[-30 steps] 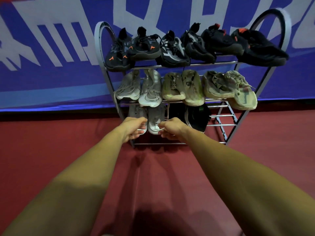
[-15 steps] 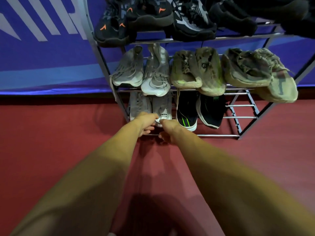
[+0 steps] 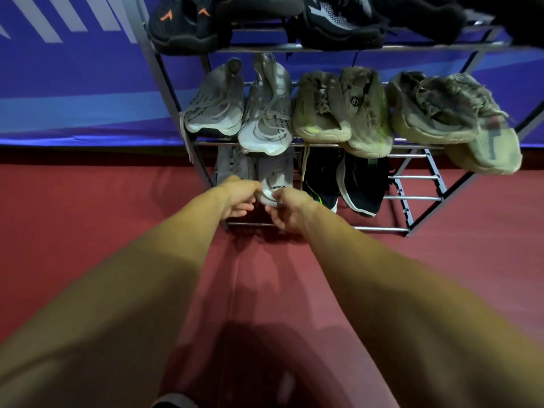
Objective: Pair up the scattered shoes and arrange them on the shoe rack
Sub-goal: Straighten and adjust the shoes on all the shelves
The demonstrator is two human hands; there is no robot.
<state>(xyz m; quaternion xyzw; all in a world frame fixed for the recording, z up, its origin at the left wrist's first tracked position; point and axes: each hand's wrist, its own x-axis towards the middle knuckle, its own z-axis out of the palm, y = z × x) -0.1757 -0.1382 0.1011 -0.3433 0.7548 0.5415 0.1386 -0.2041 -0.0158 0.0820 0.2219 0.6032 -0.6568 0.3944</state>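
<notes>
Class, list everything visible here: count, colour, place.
shoe rack: one, grey metal, before banner
top black shoes: four or more, black, top shelf
middle grey shoes: two, grey, middle shelf left
khaki shoes: four, khaki, middle shelf right
bottom grey shoes: two, grey, bottom shelf left
dark shoes: two, black, white-soled, bottom shelf centre
banner: one, blue-white, behind
floor: one, red, underneath
left hand: one, bare, grips left bottom toe
right hand: one, bare, grips right bottom toe

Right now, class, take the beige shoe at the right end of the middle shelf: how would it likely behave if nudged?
The beige shoe hangs well past the middle shelf's front rail, so a nudge would probably tip it off. Its upper looks frayed and slumped, so it is likely soft and floppy, and fairly light for its size.
</notes>
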